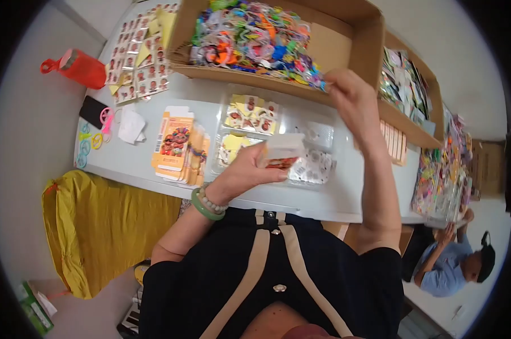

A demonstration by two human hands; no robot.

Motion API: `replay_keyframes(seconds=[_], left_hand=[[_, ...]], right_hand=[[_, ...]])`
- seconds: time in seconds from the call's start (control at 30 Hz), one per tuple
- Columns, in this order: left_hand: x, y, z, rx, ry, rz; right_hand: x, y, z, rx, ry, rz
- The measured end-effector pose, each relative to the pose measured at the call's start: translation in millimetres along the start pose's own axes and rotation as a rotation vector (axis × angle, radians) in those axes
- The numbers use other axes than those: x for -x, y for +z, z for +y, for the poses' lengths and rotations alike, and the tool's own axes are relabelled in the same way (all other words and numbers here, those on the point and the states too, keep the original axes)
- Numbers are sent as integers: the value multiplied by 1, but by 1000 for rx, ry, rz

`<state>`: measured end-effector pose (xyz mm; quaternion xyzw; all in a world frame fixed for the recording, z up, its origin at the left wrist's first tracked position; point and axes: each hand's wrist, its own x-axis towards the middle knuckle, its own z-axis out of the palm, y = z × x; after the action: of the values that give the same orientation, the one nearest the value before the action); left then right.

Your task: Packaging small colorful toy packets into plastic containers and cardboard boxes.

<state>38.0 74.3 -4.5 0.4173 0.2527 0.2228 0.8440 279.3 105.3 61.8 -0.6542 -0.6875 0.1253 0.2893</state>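
Note:
My left hand [239, 174], with a bracelet and a green bangle on its wrist, is closed around a small carton [284, 148]. The carton's pale end points up and away from me, and a bit of red print shows on its side. My right hand [353, 97] is raised at the near rim of a big cardboard box [360, 34]. Its fingers are pinched together; what they hold, if anything, cannot be made out. Colourful small plastic trinkets [250, 37] fill much of that box. Below my hands lies a clear plastic tray [221, 121] with sticker sheets [252, 113] in its compartments.
Flat orange cartons [176, 144] are stacked left of the tray. Further left are a phone [92, 113], scissors [105, 120], a red bottle [83, 69] and sticker sheets [152, 65]. A second cardboard box [431, 96] holds packets. Another person [449, 263] works at right.

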Motion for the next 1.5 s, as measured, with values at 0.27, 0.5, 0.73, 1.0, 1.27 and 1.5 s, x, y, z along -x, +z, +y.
replay_keyframes(seconds=[0.27, 0.5, 0.73, 1.0, 1.27, 1.5], left_hand=[[-15, 1, -18, 5, 108, -71], [-3, -11, -6, 117, 132, -9], [4, -13, -7, 124, 102, 42], [2, -3, -12, 131, 117, 60], [-2, 1, -8, 75, 30, 70], [-3, 0, -10, 82, 13, 40]], right_hand=[[-71, 29, 117, 332, 213, -693], [-84, 22, 126, 328, 224, -492], [-63, -12, 98, -688, 634, -294], [-45, -22, 90, -751, 601, -118], [-42, -18, 81, -821, 536, -35], [-47, -19, 94, -667, 533, -29]])
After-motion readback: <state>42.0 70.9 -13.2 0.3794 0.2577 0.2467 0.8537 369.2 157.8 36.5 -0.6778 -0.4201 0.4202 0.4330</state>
